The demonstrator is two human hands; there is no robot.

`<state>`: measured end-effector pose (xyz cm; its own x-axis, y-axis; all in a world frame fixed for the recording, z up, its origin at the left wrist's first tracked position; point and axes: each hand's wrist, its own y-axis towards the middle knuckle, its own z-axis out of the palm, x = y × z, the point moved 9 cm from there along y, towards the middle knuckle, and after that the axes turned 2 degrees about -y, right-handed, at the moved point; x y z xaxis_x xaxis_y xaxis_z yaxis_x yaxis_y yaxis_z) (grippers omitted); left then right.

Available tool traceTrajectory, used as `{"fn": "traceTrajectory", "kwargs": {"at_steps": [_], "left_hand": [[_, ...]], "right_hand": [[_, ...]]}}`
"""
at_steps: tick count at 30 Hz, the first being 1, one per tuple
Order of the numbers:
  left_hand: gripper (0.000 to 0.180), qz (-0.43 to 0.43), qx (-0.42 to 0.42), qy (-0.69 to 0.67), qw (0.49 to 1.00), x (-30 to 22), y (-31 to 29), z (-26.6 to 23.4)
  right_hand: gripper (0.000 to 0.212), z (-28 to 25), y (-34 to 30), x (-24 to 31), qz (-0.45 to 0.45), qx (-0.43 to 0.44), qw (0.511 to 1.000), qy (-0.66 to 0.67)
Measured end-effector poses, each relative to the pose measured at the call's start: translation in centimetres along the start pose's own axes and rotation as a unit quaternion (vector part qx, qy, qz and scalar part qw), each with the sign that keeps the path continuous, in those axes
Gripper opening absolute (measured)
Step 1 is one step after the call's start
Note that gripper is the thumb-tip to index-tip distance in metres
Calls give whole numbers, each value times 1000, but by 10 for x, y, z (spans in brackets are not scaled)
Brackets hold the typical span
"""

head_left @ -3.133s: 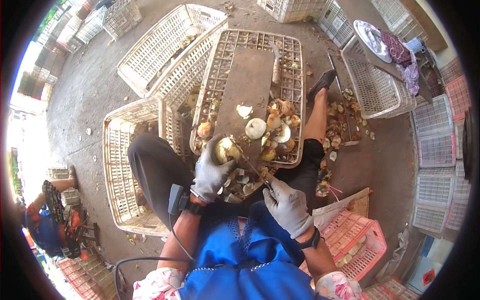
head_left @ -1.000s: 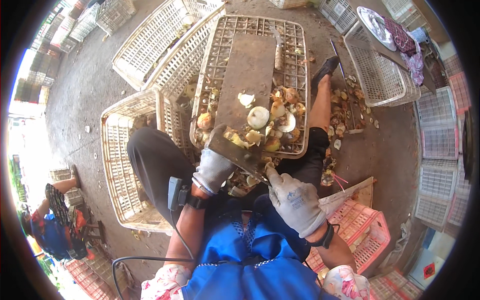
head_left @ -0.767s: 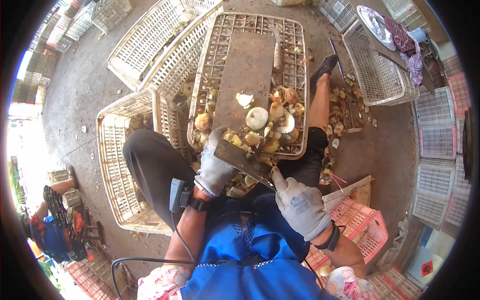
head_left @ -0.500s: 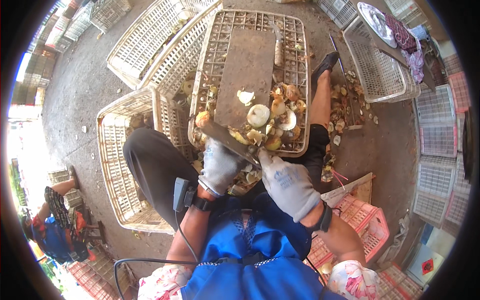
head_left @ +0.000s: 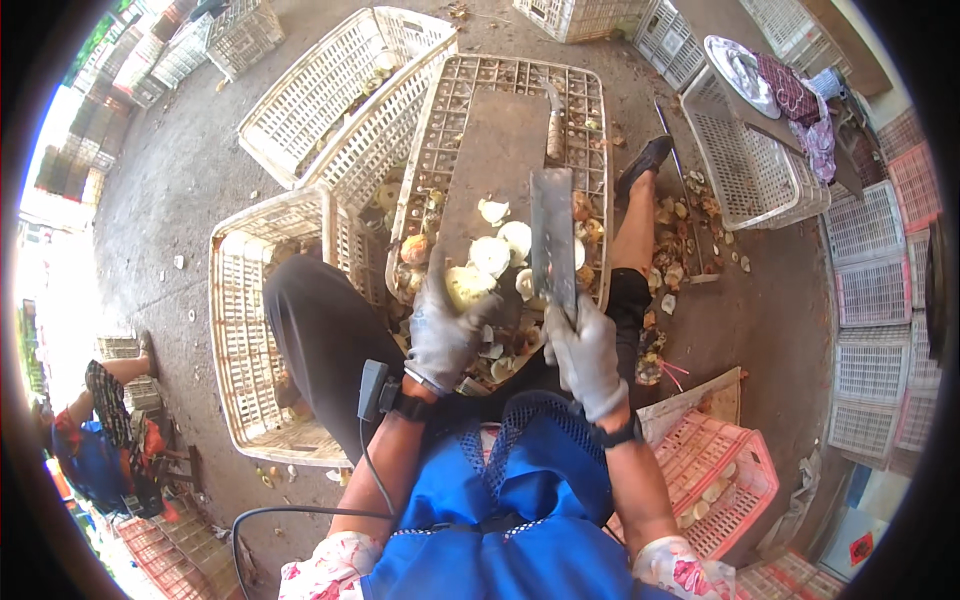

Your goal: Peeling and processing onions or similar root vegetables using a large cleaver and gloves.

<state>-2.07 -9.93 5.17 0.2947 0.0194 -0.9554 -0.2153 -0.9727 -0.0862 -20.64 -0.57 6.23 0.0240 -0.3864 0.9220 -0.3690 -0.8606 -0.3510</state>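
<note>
left hand point(head_left: 443, 335): fingers part-open, curled round pale vegetable point(head_left: 466, 288)
right hand point(head_left: 583, 358): fingers closed on cleaver point(head_left: 553, 235), blade toward twelve o'clock
board point(head_left: 497, 150): twelve o'clock

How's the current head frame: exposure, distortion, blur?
Head view: far left edge blown out to white; black fisheye border, with stacked crates at right bowing along it. Head view, center: evenly lit, cleaver outline readable; left hand and right hand look slightly soft, possibly motion blur.
</note>
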Motion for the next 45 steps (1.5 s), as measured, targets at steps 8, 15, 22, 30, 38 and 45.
{"fn": "traceTrajectory", "kwargs": {"at_steps": [8,15,22,30,38,45], "left_hand": [[61,-55,-35,-97,993,33,2,-1],[47,-59,-49,-42,996,31,9,-2],[45,-31,-70,-27,997,30,9,-2],[51,-20,-56,70,996,8,2,-10],[60,181,-23,198,963,-16,-4,1],[51,188,-42,220,956,-11,0,4]], "right_hand": [[22,25,-51,-19,-29,22,997,-62],[20,22,-53,17,8,20,1000,-7],[17,48,-39,10,-147,-22,973,-179],[25,61,-24,-12,-110,42,975,-186],[23,64,-25,-1,-49,84,977,-187],[23,62,-23,4,-73,88,977,-179]]}}
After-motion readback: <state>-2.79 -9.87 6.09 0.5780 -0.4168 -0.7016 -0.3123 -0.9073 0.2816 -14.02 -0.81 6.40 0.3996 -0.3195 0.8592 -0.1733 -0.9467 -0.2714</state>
